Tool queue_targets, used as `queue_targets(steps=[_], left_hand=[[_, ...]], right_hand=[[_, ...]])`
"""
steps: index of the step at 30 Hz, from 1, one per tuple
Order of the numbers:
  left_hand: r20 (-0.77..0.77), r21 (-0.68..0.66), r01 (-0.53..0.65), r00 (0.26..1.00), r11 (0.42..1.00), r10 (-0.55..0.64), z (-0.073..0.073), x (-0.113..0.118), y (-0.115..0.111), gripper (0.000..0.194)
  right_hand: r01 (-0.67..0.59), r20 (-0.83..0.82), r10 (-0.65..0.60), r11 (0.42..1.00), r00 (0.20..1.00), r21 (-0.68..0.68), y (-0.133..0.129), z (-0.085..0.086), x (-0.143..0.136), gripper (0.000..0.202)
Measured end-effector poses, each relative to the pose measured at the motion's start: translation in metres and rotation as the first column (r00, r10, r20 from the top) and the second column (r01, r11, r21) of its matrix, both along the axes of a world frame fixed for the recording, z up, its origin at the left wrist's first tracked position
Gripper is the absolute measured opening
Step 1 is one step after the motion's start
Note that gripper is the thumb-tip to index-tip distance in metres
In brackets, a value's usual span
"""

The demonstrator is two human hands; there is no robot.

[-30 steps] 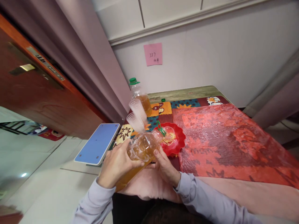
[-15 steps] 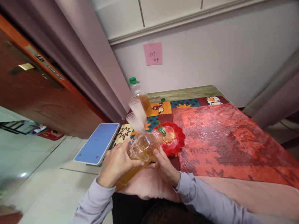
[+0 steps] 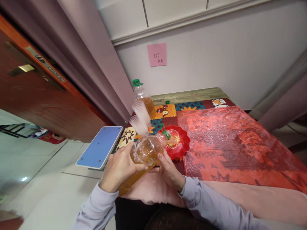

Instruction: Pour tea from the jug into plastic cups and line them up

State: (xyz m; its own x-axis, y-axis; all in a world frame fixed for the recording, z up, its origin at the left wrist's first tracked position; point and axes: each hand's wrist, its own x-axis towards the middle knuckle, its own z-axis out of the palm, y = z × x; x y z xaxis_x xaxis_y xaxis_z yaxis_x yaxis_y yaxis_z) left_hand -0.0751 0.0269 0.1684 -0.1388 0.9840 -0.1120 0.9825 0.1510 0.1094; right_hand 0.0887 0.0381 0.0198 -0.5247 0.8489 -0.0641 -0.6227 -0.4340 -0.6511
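Observation:
A large clear bottle [image 3: 147, 151] of amber liquid is tilted, its uncapped mouth toward a clear plastic cup [image 3: 173, 136]. My left hand [image 3: 121, 164] wraps round the bottle's body. Near the neck, my right hand [image 3: 169, 167] supports it from the other side. The cup stands on a red scalloped plate [image 3: 185, 145] and has some amber liquid in it. A green loop [image 3: 165, 131], apparently the handle, shows by the bottle's mouth.
Two stacks of clear cups [image 3: 139, 124] are left of the plate. Behind them stands a green-capped bottle [image 3: 147, 103]. A loose green cap [image 3: 167, 102] lies at the back. Red plastic [image 3: 227, 143] covers the right; a blue stool [image 3: 99, 147] is at left.
The amber liquid in the cup looks slightly different at its surface. Both hands and the bottle hold nearly the same pose.

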Motion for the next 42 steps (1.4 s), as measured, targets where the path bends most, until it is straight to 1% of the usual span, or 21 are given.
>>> queue_targets(steps=[6,11,18,24,33,42], left_hand=[[-0.015,-0.016,-0.021,1.0,1.0,0.02,-0.0014,-0.0013,0.0014,0.089],[-0.016,-0.005,-0.008,1.0,1.0,0.008,-0.0015,-0.0013,0.0015,0.086],[0.012,0.002,-0.004,1.0,1.0,0.004,0.0006,-0.0002,0.0011,0.087],[-0.004,-0.032,-0.012,1.0,0.999,0.012,0.0013,0.0013,0.0023,0.084],[-0.021,-0.047,-0.03,0.999,0.998,0.029,0.004,0.0039,0.0023,0.085],[0.009,-0.01,-0.027,1.0,1.0,0.027,-0.0015,0.0003,0.0036,0.091]], right_hand=[[0.007,-0.008,-0.007,1.0,1.0,-0.003,0.0002,0.0021,-0.0003,0.076],[0.009,0.007,-0.009,1.0,1.0,-0.005,0.0,0.0052,0.0003,0.078],[0.006,0.003,-0.006,1.0,1.0,-0.007,-0.0001,0.0048,0.0006,0.077],[0.006,-0.005,-0.006,1.0,1.0,-0.005,0.0003,0.0034,-0.0001,0.078],[0.005,-0.006,-0.005,1.0,1.0,-0.017,0.0011,0.001,-0.001,0.081],[0.007,-0.002,-0.007,1.0,1.0,-0.002,0.001,-0.0012,-0.0022,0.079]])
